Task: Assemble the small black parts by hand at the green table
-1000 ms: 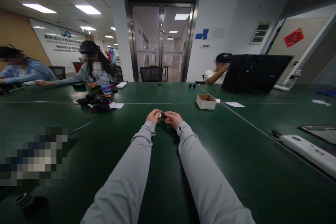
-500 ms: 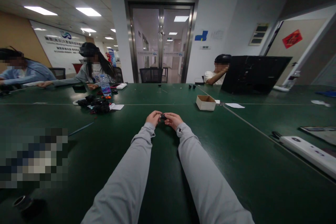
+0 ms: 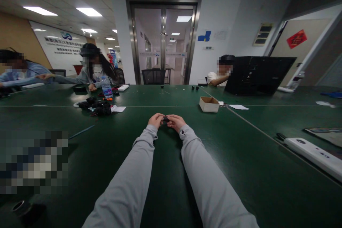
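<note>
Both arms reach forward over the green table (image 3: 165,171). Between my fingertips is a small black object (image 3: 165,119), too small and too covered to name. My left hand (image 3: 156,120) pinches its left end, where a bit of pale or shiny edge shows. My right hand (image 3: 176,122) pinches the right end, fingers bent and pressed together. The two hands almost meet, low over the tabletop. Beyond them to the right stands a small open box (image 3: 209,105) with pale sides.
A tangle of black gear (image 3: 97,107) and a water bottle (image 3: 106,87) stand at left. A white power strip (image 3: 312,155) lies at right, a black monitor (image 3: 260,74) behind. A black cylinder (image 3: 22,210) is near left. Several people sit across the table.
My hands keep nearly the same place and grip on the small black object. Across the table at left, a person's outstretched arm has lifted. The view has shifted very slightly.
</note>
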Motion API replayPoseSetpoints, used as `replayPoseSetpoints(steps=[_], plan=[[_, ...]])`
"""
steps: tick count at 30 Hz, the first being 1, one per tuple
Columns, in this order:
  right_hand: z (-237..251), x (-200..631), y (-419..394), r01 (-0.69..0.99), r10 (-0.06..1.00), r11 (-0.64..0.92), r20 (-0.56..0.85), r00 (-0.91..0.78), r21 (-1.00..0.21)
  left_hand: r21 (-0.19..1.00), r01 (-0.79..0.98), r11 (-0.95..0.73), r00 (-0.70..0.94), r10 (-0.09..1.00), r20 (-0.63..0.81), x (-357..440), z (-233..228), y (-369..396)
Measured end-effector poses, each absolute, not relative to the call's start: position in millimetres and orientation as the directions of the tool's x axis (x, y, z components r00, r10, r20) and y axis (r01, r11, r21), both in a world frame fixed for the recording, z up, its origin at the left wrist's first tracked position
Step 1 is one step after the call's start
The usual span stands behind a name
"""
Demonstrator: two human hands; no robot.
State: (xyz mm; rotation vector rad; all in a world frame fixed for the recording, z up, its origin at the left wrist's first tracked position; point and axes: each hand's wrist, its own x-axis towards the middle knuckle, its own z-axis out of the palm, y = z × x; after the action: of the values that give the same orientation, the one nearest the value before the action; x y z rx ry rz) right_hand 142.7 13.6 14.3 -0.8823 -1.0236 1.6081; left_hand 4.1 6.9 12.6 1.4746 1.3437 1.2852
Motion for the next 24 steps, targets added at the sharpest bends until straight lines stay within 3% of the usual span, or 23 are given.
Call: replayPoseSetpoints(steps=[16, 24], plan=[[15.5, 142.4, 12.1, -0.343, 0.970, -0.140, -0.060, -0.235, -0.929, 0.954, 0.234, -0.190, -0.039, 0.978, 0.205, 4.3, 11.8, 6.1], [9.4, 142.4, 13.5, -0.275, 0.958, -0.074, 0.008, -0.287, -0.959, 0.951, 0.201, -0.234, -0.099, 0.961, 0.258, 3.0, 9.1, 6.9]])
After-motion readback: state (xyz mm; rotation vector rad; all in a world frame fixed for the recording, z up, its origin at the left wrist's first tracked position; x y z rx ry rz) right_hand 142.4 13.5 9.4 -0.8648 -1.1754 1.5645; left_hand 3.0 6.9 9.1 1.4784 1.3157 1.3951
